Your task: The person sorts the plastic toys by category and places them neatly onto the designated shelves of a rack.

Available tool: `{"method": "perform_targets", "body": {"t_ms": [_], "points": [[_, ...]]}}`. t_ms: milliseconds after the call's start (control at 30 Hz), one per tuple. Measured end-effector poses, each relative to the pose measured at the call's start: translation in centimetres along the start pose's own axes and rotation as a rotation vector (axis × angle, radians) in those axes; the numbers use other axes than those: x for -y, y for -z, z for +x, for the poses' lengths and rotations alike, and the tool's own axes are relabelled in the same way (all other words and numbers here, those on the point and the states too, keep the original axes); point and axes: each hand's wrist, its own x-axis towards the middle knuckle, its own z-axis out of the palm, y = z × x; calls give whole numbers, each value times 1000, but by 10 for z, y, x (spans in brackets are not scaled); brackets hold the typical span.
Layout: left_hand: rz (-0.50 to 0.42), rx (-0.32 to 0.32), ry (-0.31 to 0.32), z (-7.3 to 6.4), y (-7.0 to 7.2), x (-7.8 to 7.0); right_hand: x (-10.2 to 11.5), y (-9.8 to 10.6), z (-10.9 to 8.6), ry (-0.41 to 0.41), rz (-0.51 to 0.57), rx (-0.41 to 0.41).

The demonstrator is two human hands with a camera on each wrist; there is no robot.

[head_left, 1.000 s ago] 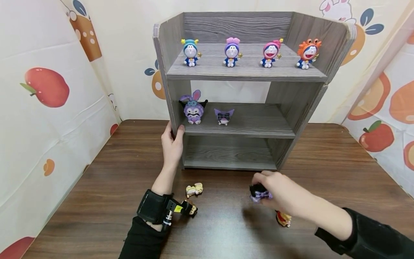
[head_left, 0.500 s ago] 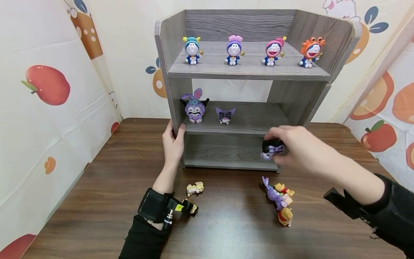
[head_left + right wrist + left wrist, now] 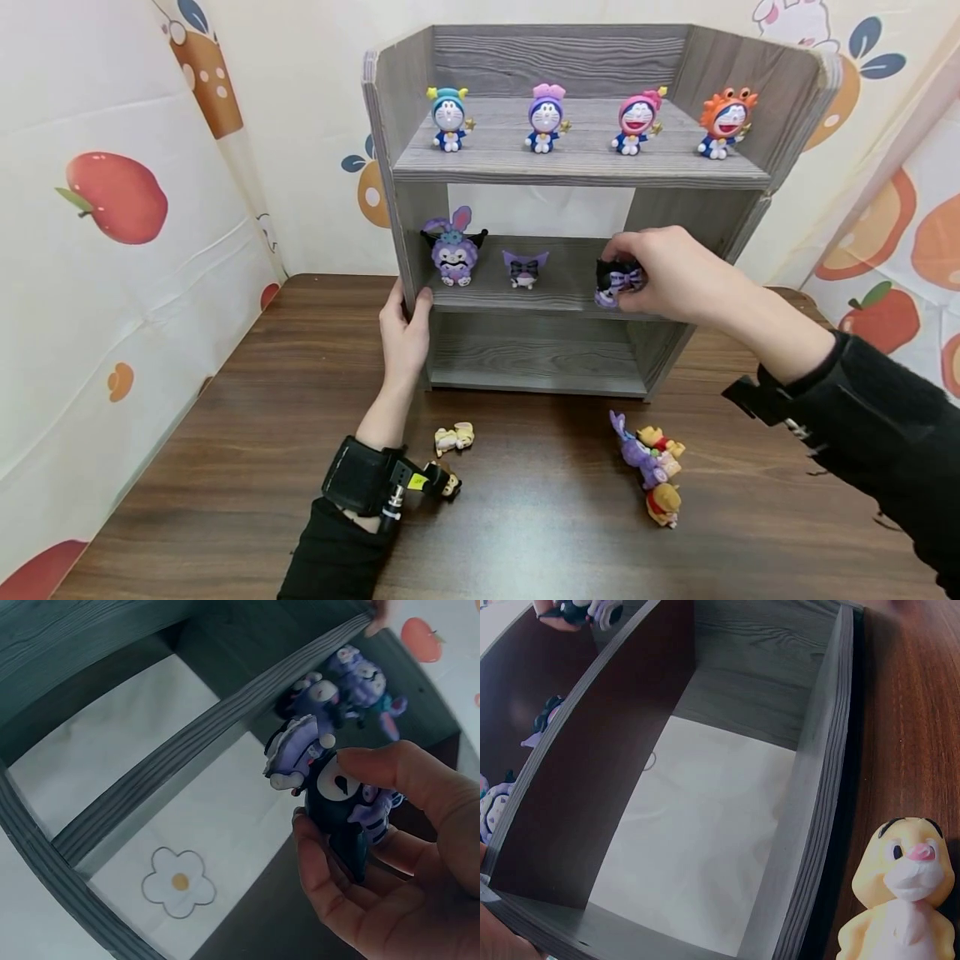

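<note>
A grey wooden shelf unit (image 3: 558, 62) stands on the table. My left hand (image 3: 405, 337) grips its left side panel, thumb at the front edge. In front of the middle shelf's right part, my right hand (image 3: 663, 271) pinches a black and purple figurine (image 3: 617, 282) between thumb and fingers. The right wrist view shows this figurine (image 3: 330, 791) tilted, its black back toward the palm. Whether it touches the shelf board, I cannot tell. Further left on that shelf sit a small purple figurine with a black bow (image 3: 522, 269) and a purple rabbit-eared one (image 3: 454, 254).
Several blue-suited figurines (image 3: 542, 121) line the top shelf. On the table lie a yellow figurine (image 3: 453, 437), a brown one (image 3: 448, 485) partly behind the left wrist camera, a purple rabbit-eared figurine (image 3: 637, 454) and yellow bear figurines (image 3: 663, 502) at right.
My right hand has carried the black and purple figurine from low over the table up to the middle shelf, uncovering the figurines lying at right. The left hand keeps its grip.
</note>
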Motion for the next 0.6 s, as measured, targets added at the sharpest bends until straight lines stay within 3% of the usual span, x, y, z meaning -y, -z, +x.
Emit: {"method": "perform_targets", "body": {"t_ms": [300, 600], "points": [[-6, 3, 1, -1, 0, -1, -12, -7, 20, -69, 7, 44], [-3, 1, -3, -1, 0, 0, -18, -13, 31, -83, 1, 34]]}}
